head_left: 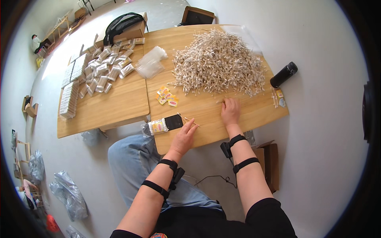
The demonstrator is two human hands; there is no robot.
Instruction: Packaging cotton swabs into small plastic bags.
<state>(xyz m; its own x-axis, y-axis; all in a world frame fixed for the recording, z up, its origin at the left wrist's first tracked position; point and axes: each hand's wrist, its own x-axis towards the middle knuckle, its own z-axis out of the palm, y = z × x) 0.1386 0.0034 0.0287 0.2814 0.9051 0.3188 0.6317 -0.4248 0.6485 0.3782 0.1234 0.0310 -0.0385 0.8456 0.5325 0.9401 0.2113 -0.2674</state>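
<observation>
A big heap of cotton swabs (220, 59) covers the far part of the table. My left hand (184, 137) is near the front edge, its fingers closed on a few loose cotton swabs (185, 119) that stick out past the fingertips. Just left of it lies a clear bag of swabs with a yellow and white label (158, 126), against a flat black piece (174, 122). Below the heap my right hand (231, 112) rests on the wood, fingertips pinched at a single swab (219, 102). Several yellow and white cards (167, 96) lie between the heap and the bag.
Filled swab packets (105, 65) and stacked packs (69, 101) occupy the left table (123, 99). Clear empty bags (151, 62) lie across the seam. A black bottle (283, 74) stands at the right, by the wall. Behind are a cardboard box (137, 31) and a black mesh bag (123, 24).
</observation>
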